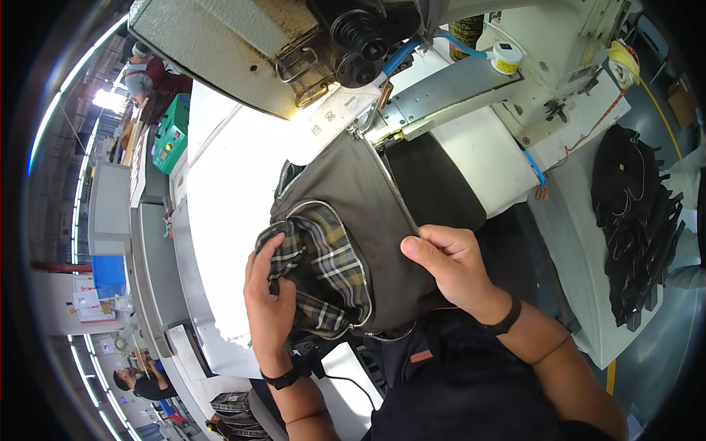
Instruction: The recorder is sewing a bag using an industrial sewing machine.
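Observation:
A grey-brown fabric bag piece (382, 257) with metal zippers lies under the sewing machine (368, 51). A curved zipper on it gapes and shows a plaid lining (331, 257). At the lining's left edge my left hand (268, 301) is closed on the plaid cloth, thumb and fingers on either side of a fold. My right hand (456, 268) pinches the right edge of the bag piece, beside the lower end of a long straight zipper (393, 187). That zipper's upper end reaches the machine's needle area. Part of the piece droops toward my lap.
A white table (224, 242) extends to the left, with a green box (173, 132) beyond it. Dark fabric pieces (629, 213) hang in a pile at the right. Blue air tubing (456, 45) runs along the machine. Two people (143, 382) (151, 81) are farther off at left.

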A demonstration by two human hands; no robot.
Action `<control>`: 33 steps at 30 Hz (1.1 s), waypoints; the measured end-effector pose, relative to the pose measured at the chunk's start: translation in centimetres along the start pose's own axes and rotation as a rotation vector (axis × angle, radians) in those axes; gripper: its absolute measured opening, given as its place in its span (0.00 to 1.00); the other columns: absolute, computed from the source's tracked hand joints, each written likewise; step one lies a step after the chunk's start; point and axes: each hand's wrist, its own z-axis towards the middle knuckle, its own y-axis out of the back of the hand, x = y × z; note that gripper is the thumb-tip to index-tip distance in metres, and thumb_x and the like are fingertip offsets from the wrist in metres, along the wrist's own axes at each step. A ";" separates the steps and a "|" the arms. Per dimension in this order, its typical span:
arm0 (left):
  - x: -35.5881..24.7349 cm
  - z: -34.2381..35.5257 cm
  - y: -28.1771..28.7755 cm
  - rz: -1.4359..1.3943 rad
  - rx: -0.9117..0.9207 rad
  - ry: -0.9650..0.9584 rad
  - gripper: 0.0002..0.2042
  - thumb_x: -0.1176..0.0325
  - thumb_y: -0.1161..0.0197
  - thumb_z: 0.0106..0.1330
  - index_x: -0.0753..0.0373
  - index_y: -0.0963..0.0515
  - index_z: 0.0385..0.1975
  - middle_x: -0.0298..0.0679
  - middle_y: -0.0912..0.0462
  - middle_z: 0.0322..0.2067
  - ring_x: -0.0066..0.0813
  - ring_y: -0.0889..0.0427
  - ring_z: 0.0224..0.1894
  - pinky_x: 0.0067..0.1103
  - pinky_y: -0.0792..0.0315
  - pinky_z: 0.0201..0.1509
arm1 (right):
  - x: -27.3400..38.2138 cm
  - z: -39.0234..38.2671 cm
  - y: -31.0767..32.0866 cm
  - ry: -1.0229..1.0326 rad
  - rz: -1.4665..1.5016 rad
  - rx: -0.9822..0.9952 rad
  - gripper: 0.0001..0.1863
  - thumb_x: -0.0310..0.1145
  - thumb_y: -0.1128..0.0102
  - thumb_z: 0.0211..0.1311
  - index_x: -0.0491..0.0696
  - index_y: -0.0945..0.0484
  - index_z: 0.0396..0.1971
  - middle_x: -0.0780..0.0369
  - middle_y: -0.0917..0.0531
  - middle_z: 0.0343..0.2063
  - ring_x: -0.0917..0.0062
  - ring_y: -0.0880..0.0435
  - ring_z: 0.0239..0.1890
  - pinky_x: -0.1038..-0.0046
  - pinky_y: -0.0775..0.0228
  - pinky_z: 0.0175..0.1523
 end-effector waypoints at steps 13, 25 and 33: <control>-0.6 1.2 0.2 0.041 0.020 0.006 0.34 0.89 0.52 0.50 0.65 0.21 0.62 0.50 0.17 0.55 0.47 0.18 0.61 0.32 0.30 0.71 | 1.0 -0.7 0.5 -0.035 0.053 -0.002 0.22 0.33 0.34 0.78 0.43 0.26 0.20 0.77 0.38 0.19 0.93 0.45 0.24 0.78 0.55 0.26; -1.2 1.8 0.5 0.065 0.036 0.037 0.34 0.87 0.52 0.49 0.66 0.20 0.62 0.51 0.15 0.54 0.45 0.17 0.60 0.32 0.30 0.71 | 1.2 -1.0 1.1 -0.017 0.045 0.003 0.24 0.30 0.34 0.77 0.44 0.30 0.18 0.76 0.38 0.17 0.93 0.46 0.23 0.78 0.56 0.25; 0.0 2.4 0.4 -0.023 0.057 0.040 0.34 0.87 0.51 0.51 0.66 0.20 0.62 0.52 0.16 0.56 0.45 0.17 0.61 0.31 0.30 0.71 | 1.1 0.4 0.6 0.000 0.038 -0.028 0.28 0.30 0.34 0.77 0.47 0.38 0.16 0.77 0.41 0.18 0.93 0.47 0.24 0.77 0.57 0.26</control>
